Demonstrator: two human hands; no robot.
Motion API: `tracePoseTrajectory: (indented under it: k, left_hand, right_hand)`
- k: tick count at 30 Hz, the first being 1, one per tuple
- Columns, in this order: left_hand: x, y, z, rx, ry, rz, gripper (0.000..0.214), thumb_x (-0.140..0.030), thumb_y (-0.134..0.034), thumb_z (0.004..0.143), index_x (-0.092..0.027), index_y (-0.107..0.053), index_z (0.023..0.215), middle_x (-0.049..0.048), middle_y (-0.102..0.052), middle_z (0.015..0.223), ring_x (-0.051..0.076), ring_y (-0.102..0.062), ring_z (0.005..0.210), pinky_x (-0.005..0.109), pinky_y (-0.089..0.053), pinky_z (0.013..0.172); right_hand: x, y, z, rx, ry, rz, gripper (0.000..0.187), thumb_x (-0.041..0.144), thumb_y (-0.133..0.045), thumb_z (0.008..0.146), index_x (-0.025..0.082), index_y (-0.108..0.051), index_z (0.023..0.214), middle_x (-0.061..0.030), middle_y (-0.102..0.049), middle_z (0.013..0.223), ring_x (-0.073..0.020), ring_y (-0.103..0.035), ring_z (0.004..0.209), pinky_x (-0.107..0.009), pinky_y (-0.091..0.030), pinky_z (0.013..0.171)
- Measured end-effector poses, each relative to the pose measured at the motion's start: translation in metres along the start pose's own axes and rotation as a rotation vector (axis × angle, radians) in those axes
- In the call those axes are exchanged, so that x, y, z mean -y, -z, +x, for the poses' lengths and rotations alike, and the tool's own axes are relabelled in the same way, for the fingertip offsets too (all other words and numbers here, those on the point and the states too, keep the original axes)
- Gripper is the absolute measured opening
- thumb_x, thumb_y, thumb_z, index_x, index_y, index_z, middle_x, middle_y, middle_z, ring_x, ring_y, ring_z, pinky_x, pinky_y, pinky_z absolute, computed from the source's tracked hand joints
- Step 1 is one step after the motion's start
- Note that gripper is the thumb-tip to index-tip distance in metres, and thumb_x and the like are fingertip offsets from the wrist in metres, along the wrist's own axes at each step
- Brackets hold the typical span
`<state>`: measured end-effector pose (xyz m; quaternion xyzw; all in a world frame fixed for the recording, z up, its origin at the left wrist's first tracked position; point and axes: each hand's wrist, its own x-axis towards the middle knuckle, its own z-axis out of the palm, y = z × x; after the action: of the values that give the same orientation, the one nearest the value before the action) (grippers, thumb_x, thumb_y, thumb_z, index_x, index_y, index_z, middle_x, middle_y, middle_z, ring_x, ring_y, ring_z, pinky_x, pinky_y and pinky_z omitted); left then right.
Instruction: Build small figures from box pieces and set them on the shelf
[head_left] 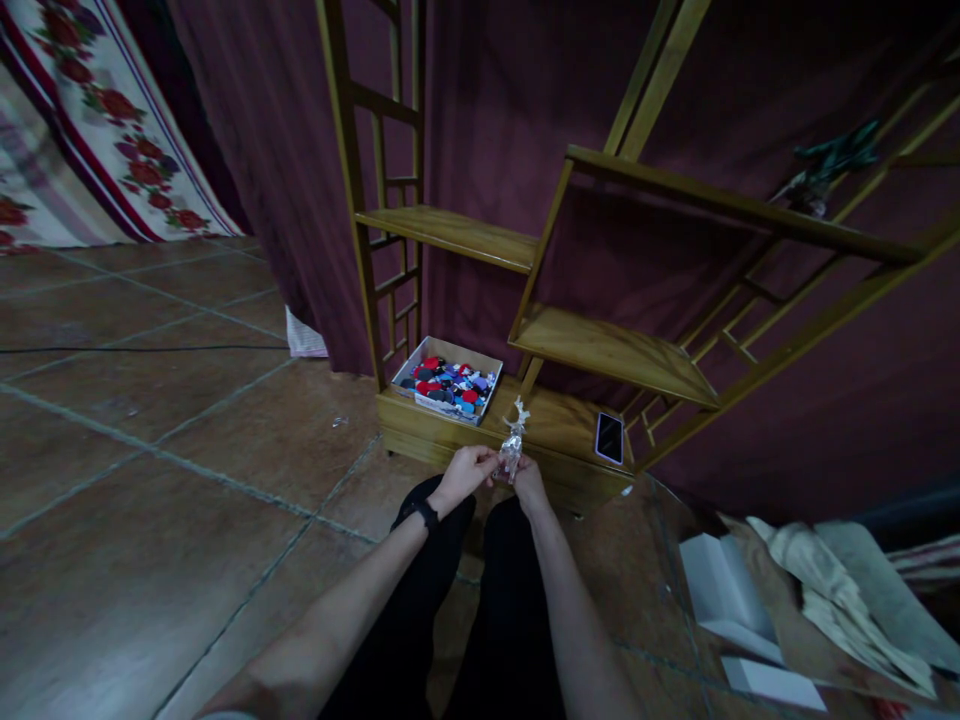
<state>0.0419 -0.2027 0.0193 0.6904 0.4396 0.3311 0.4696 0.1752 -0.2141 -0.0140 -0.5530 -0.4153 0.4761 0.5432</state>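
Observation:
A shiny, clear deer figurine [512,445] with branching antlers stands upright between my hands, above my knees and in front of the low wooden shelf base. My left hand [469,472], with a black band on its wrist, pinches the figurine's lower part from the left. From the right, my right hand [529,482] closes around its bottom; some of those fingers are hidden behind the figurine. Just beyond my left hand, a shallow white box [491,402] on the shelf base holds many small red, blue, black and purple pieces.
A phone [609,438] lies on the right of the wooden shelf unit's base [559,405]. Shelf boards [615,352] jut out above it. A green ornament [836,155] sits higher up. White boxes [731,590] and pale cloth [840,600] lie on the floor at right.

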Motion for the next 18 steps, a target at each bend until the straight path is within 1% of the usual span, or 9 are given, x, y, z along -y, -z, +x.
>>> tracePoseTrajectory:
  k: [3,7,9,14,16,18]
  left_hand:
    - [0.006,0.002,0.005,0.015,0.015,-0.063,0.037,-0.045,-0.048,0.080,-0.012,-0.064,0.073,0.0029,-0.065,0.061,0.012,-0.058,0.048,0.021,-0.044,0.050]
    - [0.008,0.004,0.007,-0.060,0.053,0.006,0.037,-0.046,-0.048,0.079,-0.013,-0.064,0.071,0.0027,-0.065,0.058,0.013,-0.059,0.050,0.021,-0.044,0.049]
    - [0.009,0.004,0.006,-0.085,0.053,0.027,0.038,-0.046,-0.048,0.079,-0.014,-0.065,0.072,0.0025,-0.064,0.057,0.014,-0.059,0.051,0.022,-0.044,0.050]
    - [0.015,0.006,0.008,-0.077,0.001,-0.039,0.039,-0.047,-0.044,0.081,-0.014,-0.064,0.076,0.0024,-0.065,0.063,0.013,-0.058,0.050,0.023,-0.044,0.051]
    - [0.016,0.008,0.009,-0.119,0.013,-0.055,0.037,-0.045,-0.042,0.083,-0.014,-0.062,0.080,0.0022,-0.064,0.065,0.013,-0.058,0.051,0.022,-0.044,0.051]
    - [0.015,0.011,0.007,-0.220,0.026,-0.032,0.034,-0.041,-0.040,0.084,-0.015,-0.061,0.084,0.0019,-0.064,0.066,0.013,-0.059,0.054,0.023,-0.044,0.053]
  right_hand:
    - [0.000,0.000,0.001,0.019,-0.012,0.019,0.031,0.045,-0.064,0.061,0.015,-0.064,0.068,-0.0007,-0.065,0.059,-0.0124,-0.057,0.050,-0.027,-0.051,0.054]
    - [-0.002,0.000,0.003,0.031,-0.018,0.016,0.033,0.045,-0.063,0.063,0.015,-0.067,0.075,-0.0014,-0.067,0.063,-0.0132,-0.059,0.052,-0.026,-0.051,0.054]
    - [-0.004,0.000,0.004,0.027,-0.013,0.002,0.033,0.046,-0.062,0.064,0.015,-0.067,0.074,-0.0018,-0.067,0.065,-0.0137,-0.060,0.054,-0.027,-0.052,0.054]
    - [-0.007,-0.001,0.006,-0.057,0.017,-0.027,0.031,0.046,-0.059,0.066,0.016,-0.067,0.072,-0.0015,-0.066,0.065,-0.0130,-0.059,0.055,-0.025,-0.052,0.054]
    - [-0.006,-0.002,0.006,-0.097,0.021,-0.008,0.030,0.045,-0.059,0.067,0.016,-0.067,0.072,-0.0013,-0.066,0.064,-0.0120,-0.058,0.053,-0.025,-0.051,0.053]
    - [-0.005,-0.002,0.004,-0.138,0.014,0.007,0.030,0.044,-0.059,0.067,0.016,-0.067,0.073,-0.0015,-0.065,0.064,-0.0113,-0.057,0.052,-0.024,-0.051,0.053]
